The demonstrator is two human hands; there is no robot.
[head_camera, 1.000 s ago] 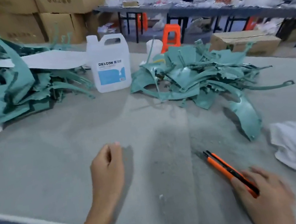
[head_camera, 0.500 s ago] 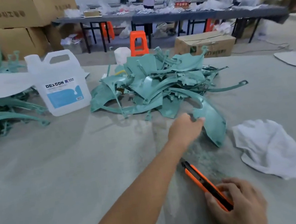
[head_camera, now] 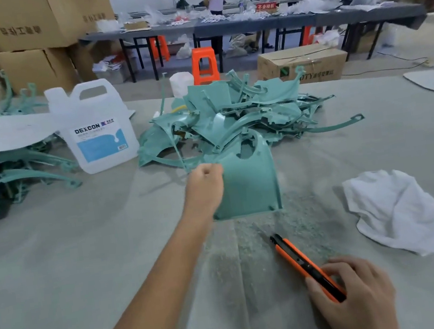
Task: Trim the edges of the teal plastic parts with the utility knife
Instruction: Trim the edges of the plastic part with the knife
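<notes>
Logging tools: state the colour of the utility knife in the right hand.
Orange utility knife with a black strip along it; head view shows it best.

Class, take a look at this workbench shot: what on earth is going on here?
A person works at a grey table. Their left hand grips a teal plastic part by its edge, just in front of a pile of similar parts. Their right hand holds an orange utility knife low at the table, apart from the part, so no trimming is under way yet.
</notes>
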